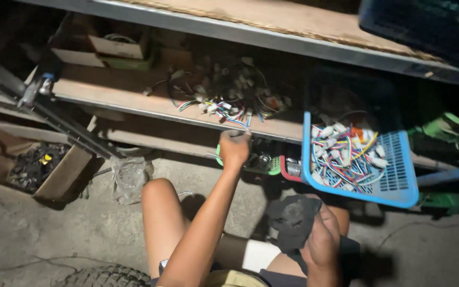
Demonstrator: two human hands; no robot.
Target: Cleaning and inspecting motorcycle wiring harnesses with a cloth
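The left hand (234, 149) reaches up to the front edge of the lower wooden shelf board (134, 101), its fingers curled shut around the hanging ends of a tangled pile of multicoloured wires with white plastic connectors (224, 98) that lies on that board. The right hand (322, 242) rests low near the knee, closed around a crumpled black cloth (292, 218). Just right of the left hand, a light blue plastic basket (399, 180) sits tilted at the shelf edge, holding more coloured wires and white connectors (346, 154). To the far left, an open brown cardboard box (62, 178) on the concrete floor holds dark small parts. A clear plastic bag (127, 178) lies beside it
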